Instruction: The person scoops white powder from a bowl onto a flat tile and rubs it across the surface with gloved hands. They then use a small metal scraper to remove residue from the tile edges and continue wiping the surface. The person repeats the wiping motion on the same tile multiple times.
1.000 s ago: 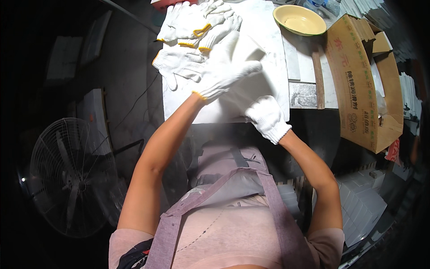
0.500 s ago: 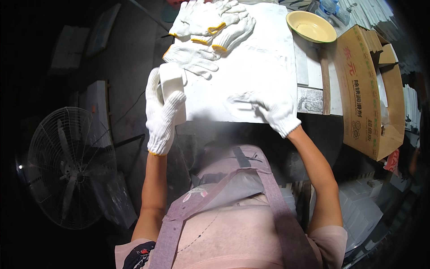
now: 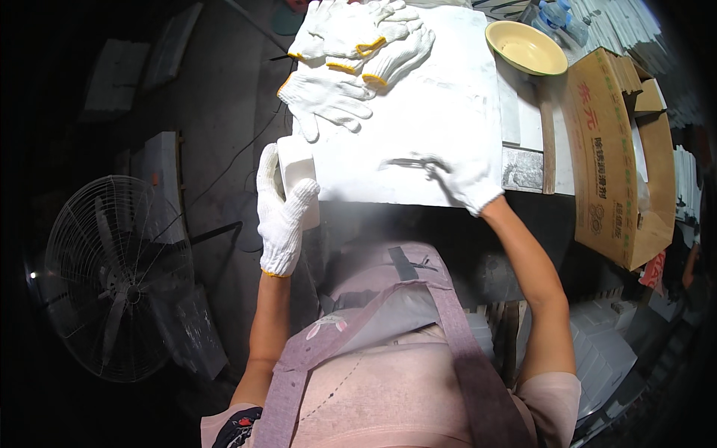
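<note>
My left hand, in a white knit glove with a yellow cuff edge, is closed around a white rectangular block. The block stands upright just off the left front corner of the white work surface. Over the right front part of that surface is my gloved right hand. Its fingers are closed on a slim greyish tool, which points left. Blur hides the tool's exact kind. A single white glove lies flat beyond the block, beside a pile of gloves.
A yellow basin stands at the back right, with clear plastic bottles behind it. Right of the table sits an open cardboard box. A wooden strip runs along the right side. On the left is a large caged fan.
My left hand has come toward me and slightly right with the white block. The right hand has shifted slightly, and the slim tool shows more plainly.
</note>
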`<control>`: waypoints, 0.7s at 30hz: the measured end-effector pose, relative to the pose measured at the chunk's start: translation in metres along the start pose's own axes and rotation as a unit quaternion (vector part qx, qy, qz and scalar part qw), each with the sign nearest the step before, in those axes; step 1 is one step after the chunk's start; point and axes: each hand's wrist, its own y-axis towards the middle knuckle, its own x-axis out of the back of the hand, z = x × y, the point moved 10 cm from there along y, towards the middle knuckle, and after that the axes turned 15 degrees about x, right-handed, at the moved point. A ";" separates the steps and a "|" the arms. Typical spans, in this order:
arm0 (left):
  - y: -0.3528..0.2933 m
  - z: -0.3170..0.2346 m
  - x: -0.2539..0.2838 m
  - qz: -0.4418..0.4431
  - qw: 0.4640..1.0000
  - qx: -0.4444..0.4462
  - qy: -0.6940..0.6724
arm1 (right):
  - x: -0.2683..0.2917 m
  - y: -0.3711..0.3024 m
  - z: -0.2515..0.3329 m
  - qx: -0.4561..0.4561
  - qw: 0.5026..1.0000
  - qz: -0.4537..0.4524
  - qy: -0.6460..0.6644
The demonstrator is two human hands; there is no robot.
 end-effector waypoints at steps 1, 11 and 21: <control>-0.001 0.002 0.004 -0.009 1.000 -0.001 0.004 | 0.007 -0.009 -0.002 -0.015 0.999 -0.006 0.031; -0.005 0.028 0.016 -0.015 0.999 0.025 0.025 | 0.070 -0.023 0.034 0.105 0.965 -0.064 -0.233; -0.023 0.041 -0.007 0.016 0.999 0.044 0.021 | 0.185 0.074 0.040 0.035 0.924 -0.252 -0.287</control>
